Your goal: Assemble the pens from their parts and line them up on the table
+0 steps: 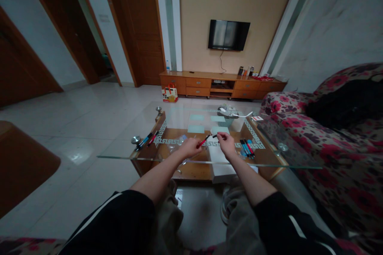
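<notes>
Two hands over the glass counter [119,155]: left hand [189,148] closed on a red pen [204,140] angled up-right toward the right hand [226,144], which pinches what looks like its cap [215,136], just apart.

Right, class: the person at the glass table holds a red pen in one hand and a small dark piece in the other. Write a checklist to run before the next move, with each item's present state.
1. Left hand grips the red pen with black tip: ok.
2. Right hand pinches the small dark cap-like piece: ok.
3. Pen and piece joined: not ok, apart.
4. Both hands over the glass tabletop: ok.
5. Pen tip condition: cannot tell.
</notes>
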`<state>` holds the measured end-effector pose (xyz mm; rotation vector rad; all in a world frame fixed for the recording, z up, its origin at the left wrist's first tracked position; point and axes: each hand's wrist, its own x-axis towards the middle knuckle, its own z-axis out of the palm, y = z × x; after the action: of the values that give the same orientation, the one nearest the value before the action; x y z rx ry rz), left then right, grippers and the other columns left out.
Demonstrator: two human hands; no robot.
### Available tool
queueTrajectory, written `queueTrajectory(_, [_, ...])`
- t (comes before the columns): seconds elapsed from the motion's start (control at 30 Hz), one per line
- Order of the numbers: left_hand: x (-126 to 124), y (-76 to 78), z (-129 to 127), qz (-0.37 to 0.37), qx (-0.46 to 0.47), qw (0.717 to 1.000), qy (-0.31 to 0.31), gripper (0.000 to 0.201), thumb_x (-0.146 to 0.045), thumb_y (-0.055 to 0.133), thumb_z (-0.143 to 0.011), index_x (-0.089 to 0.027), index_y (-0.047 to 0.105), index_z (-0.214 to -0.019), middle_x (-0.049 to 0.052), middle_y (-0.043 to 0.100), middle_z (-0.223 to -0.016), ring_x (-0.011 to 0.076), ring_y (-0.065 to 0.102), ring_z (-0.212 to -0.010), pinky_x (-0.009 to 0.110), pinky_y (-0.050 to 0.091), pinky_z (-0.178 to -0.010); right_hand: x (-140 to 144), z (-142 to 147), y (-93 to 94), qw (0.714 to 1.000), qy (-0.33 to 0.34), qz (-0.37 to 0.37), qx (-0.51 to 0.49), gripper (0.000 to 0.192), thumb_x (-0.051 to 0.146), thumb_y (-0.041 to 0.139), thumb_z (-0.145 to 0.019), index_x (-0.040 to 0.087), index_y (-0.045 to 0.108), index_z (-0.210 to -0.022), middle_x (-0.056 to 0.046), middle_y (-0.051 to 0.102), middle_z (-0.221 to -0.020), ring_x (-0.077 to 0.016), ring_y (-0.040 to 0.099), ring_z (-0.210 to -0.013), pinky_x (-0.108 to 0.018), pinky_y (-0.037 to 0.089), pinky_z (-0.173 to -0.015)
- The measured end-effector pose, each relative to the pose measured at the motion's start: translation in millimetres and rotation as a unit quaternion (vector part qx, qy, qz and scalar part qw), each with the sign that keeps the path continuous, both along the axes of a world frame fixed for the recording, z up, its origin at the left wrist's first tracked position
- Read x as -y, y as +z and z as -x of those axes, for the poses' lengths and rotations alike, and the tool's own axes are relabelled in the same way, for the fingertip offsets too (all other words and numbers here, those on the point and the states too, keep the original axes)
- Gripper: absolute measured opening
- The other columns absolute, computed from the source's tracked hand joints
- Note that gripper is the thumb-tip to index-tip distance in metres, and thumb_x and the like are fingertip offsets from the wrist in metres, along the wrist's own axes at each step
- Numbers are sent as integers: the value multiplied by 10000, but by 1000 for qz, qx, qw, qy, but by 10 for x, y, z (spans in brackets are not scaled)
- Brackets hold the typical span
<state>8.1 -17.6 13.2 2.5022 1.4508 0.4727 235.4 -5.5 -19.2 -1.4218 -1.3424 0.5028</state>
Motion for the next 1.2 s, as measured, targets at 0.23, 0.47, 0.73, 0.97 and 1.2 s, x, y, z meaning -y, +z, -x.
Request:
queueTrajectory(0.23, [13,1,-13,-10,-17,1000,-16,140,-294,576,-788,-223,694,-814,51,716,-771,209,644,-744,264,410,-681,27,15,43,998,-3,-23,-61,409,478,597,-806,134,706,-998,-116,728,-885,-204,638,-707,-324,527,-669])
queueTrajectory(0.47, [32,33,-10,-7,-38,999,-32,157,-289,568,-791,-224,707,-827,52,724,-777,205,649,-736,257,403,-671,52,48,92,997,-9,-27,-77,428,495,622,-794,130,710,-998,-110,727,-875,-199,632,-705,-322,511,-689])
queueTrajectory(0.73, [45,71,-2,-14,-49,998,-42,183,-294,544,-814,-228,707,-866,48,732,-807,202,655,-750,251,400,-659,75,55,95,998,-5,-20,-65,395,475,626,-794,144,712,-991,-99,726,-890,-192,627,-706,-310,503,-687])
queueTrajectory(0.97, [42,52,4,-26,-46,998,-42,181,-306,549,-819,-217,699,-869,55,733,-835,206,656,-772,261,412,-684,68,64,86,998,15,-13,-63,403,479,637,-783,139,711,-987,-96,721,-879,-185,620,-696,-309,509,-676])
queueTrajectory(1.2, [25,18,15,-32,-37,997,-51,172,-299,551,-817,-220,696,-866,53,729,-828,209,653,-774,265,418,-686,67,87,58,997,25,-10,-72,421,491,646,-779,141,695,-1008,-92,713,-872,-184,628,-709,-310,522,-678])
